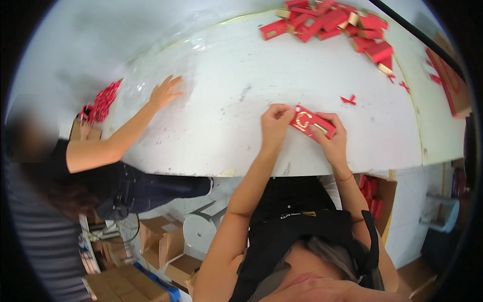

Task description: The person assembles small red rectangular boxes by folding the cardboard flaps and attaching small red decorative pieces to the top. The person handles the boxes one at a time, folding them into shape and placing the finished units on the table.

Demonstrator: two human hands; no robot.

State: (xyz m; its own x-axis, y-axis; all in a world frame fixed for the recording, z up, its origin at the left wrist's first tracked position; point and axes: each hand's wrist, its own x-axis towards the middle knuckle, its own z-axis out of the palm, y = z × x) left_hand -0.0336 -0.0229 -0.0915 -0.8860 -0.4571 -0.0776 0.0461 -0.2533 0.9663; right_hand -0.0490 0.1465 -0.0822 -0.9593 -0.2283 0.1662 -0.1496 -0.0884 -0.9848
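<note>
A small flat red box (308, 122) with gold decoration lies tilted between my hands, just above the white table near its front edge. My right hand (332, 135) is closed round its right end, with the thumb across the top face. At the other end, the curled fingers of my left hand (274, 125) pinch the box's left corner, beside a small pale spot. The left fingertips are partly hidden, so anything tiny between them does not show. A red ribbon bow (348, 100) rests on the table beyond my right hand.
Red boxes (322, 24) are heaped at the far side of the white table (216, 105). Two more bows (397, 83) lie at right. On the left, a co-worker's hand (165, 93) reaches over clear plastic film (151, 65). An open carton (385, 201) stands below, right of me.
</note>
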